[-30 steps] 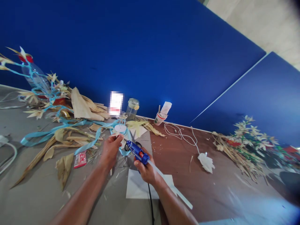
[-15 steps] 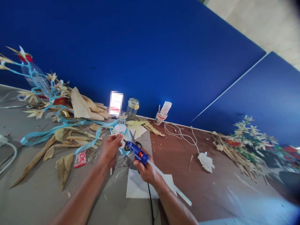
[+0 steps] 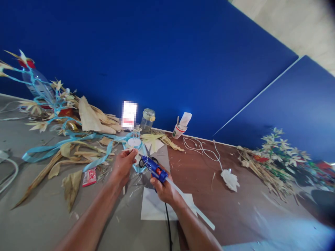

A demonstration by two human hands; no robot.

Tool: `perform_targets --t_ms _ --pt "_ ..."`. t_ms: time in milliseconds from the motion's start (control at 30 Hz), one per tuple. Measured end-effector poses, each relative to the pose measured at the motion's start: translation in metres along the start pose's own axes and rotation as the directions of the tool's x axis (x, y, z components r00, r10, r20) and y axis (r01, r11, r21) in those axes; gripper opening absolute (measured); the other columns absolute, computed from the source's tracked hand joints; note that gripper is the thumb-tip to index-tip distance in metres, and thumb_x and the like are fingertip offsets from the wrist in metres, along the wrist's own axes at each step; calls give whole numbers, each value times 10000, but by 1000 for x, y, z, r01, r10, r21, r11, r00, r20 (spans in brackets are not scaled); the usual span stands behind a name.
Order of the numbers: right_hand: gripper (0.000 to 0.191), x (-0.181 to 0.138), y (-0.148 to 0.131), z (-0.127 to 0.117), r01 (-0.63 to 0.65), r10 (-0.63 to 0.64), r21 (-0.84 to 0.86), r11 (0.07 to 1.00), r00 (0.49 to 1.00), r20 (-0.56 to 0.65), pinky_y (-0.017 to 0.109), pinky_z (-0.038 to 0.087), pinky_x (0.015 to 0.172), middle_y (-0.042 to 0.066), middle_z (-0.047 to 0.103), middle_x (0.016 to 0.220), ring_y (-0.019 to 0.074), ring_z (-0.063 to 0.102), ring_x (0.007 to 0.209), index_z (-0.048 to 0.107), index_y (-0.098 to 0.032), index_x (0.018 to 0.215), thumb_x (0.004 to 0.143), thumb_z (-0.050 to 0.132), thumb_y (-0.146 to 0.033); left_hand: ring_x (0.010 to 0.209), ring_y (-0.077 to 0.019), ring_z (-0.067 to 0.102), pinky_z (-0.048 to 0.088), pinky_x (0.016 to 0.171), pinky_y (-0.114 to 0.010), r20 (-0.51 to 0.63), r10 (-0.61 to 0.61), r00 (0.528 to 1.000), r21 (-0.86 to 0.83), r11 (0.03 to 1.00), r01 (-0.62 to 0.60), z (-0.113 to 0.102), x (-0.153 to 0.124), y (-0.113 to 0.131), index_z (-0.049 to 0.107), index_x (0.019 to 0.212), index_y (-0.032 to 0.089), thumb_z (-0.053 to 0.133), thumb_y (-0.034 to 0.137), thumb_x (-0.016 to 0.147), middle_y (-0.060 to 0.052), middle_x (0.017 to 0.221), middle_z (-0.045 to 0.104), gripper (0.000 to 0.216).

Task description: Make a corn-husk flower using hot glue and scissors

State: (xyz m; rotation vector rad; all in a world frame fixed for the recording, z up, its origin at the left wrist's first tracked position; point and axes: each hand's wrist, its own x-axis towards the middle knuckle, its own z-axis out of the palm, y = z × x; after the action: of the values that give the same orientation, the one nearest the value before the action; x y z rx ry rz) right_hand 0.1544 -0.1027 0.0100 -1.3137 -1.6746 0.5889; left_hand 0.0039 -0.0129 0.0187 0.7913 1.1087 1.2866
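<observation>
My right hand [image 3: 163,188] is closed around a blue glue gun [image 3: 154,168], its nozzle pointing up and left toward my other hand. A long translucent glue stick [image 3: 191,204] sticks out of its back end, and a black cord [image 3: 168,223] hangs below. My left hand [image 3: 125,164] is closed in a pinch near the nozzle; what lies between its fingertips is too small to make out. Just behind the hands are a roll of light-blue ribbon [image 3: 134,142] and scissors [image 3: 148,151], partly hidden by the glue gun. White paper [image 3: 151,209] lies under my right wrist.
Dried husks [image 3: 89,116], loose blue ribbon [image 3: 39,155] and a red packet [image 3: 89,177] lie at left, near a plastic bottle [image 3: 39,83]. Behind stand a glass jar [image 3: 148,120] and a paper cup [image 3: 179,131]. A white cable [image 3: 201,148] and artificial flowers [image 3: 284,150] are at right.
The glue gun's nozzle has drawn slightly away from my left fingertips. Both hands otherwise keep nearly the same place and hold.
</observation>
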Motion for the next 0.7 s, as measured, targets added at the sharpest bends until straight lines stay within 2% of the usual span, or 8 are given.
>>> perform_targets --t_ms 133,300,533,700 --pt "305 -1 2 1 -23 23 10 1000 1000 6 315 494 646 52 564 758 182 532 662 586 -198 733 847 521 -473 468 -77 355 361 528 -238 9 -34 999 -39 999 35 1 0 1 530 544 187 758 463 492 77 480 384 362" --pt "344 -3 4 3 -12 12 -30 999 1000 1 333 491 703 67 576 788 204 541 724 592 -202 691 850 505 -494 484 -73 364 353 518 -229 -12 -47 999 -64 997 46 0 0 3 542 566 179 771 469 475 71 515 417 381" --pt "338 -1 0 0 -14 15 -35 999 999 39 285 478 657 42 568 745 179 539 677 587 -203 695 850 509 -492 466 -72 352 353 522 -230 23 -27 999 -50 998 28 -2 2 0 512 539 188 756 469 514 82 475 379 373" --pt "338 1 1 0 13 -12 -26 1000 999 47 281 462 622 40 555 732 173 526 653 563 -200 679 852 496 -483 474 -68 357 364 522 -219 -8 -39 999 -75 996 38 -1 1 2 506 541 184 764 456 503 80 477 389 377"
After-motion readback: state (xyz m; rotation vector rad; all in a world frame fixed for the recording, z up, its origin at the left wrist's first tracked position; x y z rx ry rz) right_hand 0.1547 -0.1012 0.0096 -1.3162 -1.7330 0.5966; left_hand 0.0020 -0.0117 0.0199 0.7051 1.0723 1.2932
